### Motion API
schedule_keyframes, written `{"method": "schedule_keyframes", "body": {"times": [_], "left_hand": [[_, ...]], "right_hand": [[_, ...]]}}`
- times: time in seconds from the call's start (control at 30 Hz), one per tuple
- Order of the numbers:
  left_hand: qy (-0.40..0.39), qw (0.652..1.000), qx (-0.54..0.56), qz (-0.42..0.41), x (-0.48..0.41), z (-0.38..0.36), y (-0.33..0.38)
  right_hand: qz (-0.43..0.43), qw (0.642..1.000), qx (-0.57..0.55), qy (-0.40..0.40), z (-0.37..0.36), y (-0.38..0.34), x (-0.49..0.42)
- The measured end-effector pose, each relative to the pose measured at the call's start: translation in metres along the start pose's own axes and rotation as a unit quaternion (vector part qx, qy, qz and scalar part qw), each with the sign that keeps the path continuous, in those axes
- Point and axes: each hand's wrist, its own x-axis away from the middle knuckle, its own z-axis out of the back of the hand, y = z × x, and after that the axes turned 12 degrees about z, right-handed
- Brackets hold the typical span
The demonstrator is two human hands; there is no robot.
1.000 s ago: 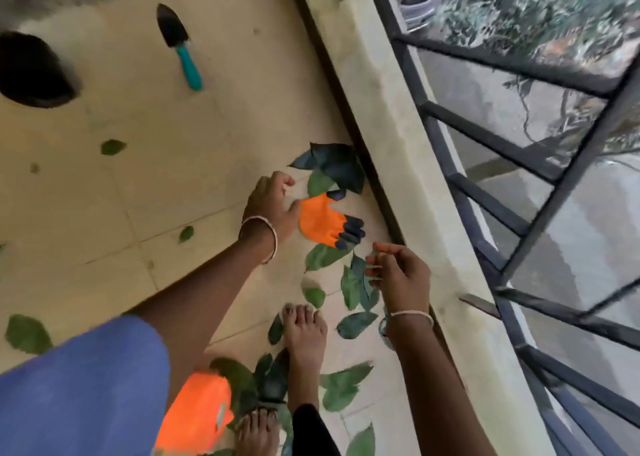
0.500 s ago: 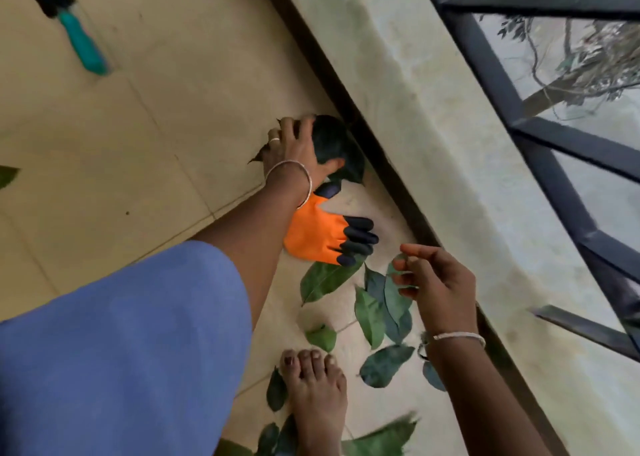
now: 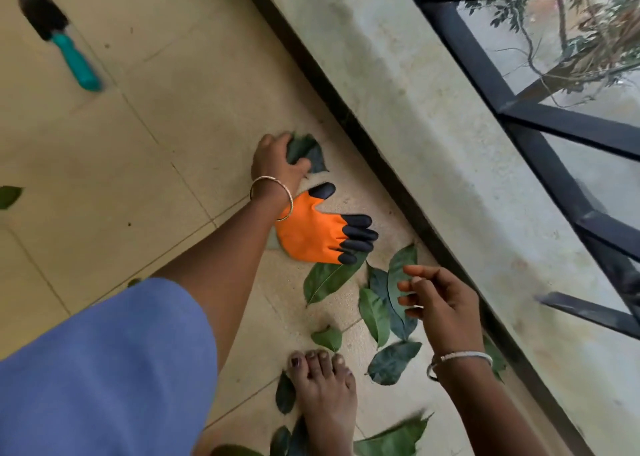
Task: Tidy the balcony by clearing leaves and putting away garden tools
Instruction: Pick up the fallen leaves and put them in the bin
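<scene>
My left hand (image 3: 275, 163) reaches forward and grips a bunch of dark green leaves (image 3: 308, 152) on the tiled floor near the ledge. Just behind it lies an orange garden glove (image 3: 311, 230) with black fingertips, flat on the tiles. My right hand (image 3: 436, 300) hovers with loosely spread fingers above several green leaves (image 3: 375, 312) scattered by the ledge, holding nothing. A trowel (image 3: 62, 40) with a black blade and teal handle lies at the far left.
A concrete ledge (image 3: 433, 144) with a black metal railing (image 3: 512, 109) runs along the right. My bare foot (image 3: 325, 396) stands among more leaves (image 3: 394, 438) at the bottom. A single leaf (image 3: 8, 196) lies at the left edge.
My left hand moved past the orange glove and closed around the dark leaves by the ledge. My right hand stayed hovering over the leaf pile, its fingers spreading a little.
</scene>
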Motion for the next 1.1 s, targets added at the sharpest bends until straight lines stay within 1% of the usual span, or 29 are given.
{"method": "schedule_keyframes", "body": {"times": [0.07,0.13,0.2,0.3,0.37,0.47,0.53,0.6,0.7,0.77,0.9,0.93,1.0,1.03,1.1], "left_hand": [[0.049,0.993,0.094,0.044,0.014,0.020,-0.007],[0.065,0.978,0.182,0.080,0.036,0.041,-0.013],[0.057,0.954,0.265,0.126,0.061,0.060,-0.023],[0.025,0.918,0.358,0.169,0.103,0.082,-0.038],[0.003,0.895,0.400,0.196,0.130,0.091,-0.050],[-0.011,0.872,0.431,0.231,0.163,0.089,-0.068],[-0.017,0.861,0.445,0.246,0.180,0.083,-0.080],[-0.020,0.853,0.453,0.258,0.192,0.075,-0.089],[-0.027,0.844,0.465,0.266,0.206,0.069,-0.095],[-0.031,0.844,0.462,0.269,0.212,0.069,-0.095],[-0.028,0.845,0.458,0.276,0.220,0.075,-0.097],[-0.031,0.842,0.461,0.279,0.221,0.078,-0.097],[-0.034,0.836,0.468,0.286,0.227,0.086,-0.098],[-0.037,0.837,0.465,0.285,0.230,0.091,-0.099],[-0.049,0.842,0.458,0.280,0.238,0.103,-0.097]], "right_hand": [[0.002,1.000,0.021,-0.004,0.000,-0.003,-0.002],[-0.002,0.998,0.064,-0.011,-0.003,0.000,-0.006],[-0.021,0.989,0.146,-0.012,-0.009,0.011,-0.012],[-0.063,0.951,0.301,-0.037,-0.026,0.031,-0.014],[-0.087,0.935,0.341,-0.042,-0.043,0.038,-0.009],[-0.119,0.917,0.380,-0.027,-0.072,0.045,-0.004],[-0.120,0.901,0.417,0.002,-0.090,0.047,-0.003],[-0.114,0.892,0.436,0.029,-0.105,0.048,-0.005],[-0.095,0.886,0.450,0.053,-0.121,0.054,-0.007],[-0.066,0.893,0.443,0.051,-0.125,0.058,-0.010],[-0.028,0.912,0.408,-0.019,-0.122,0.067,-0.017],[-0.031,0.924,0.380,-0.020,-0.118,0.068,-0.018],[-0.047,0.960,0.276,-0.003,-0.105,0.064,-0.011],[-0.055,0.972,0.228,0.007,-0.097,0.060,-0.004],[-0.071,0.984,0.162,0.013,-0.081,0.050,0.011]]}}
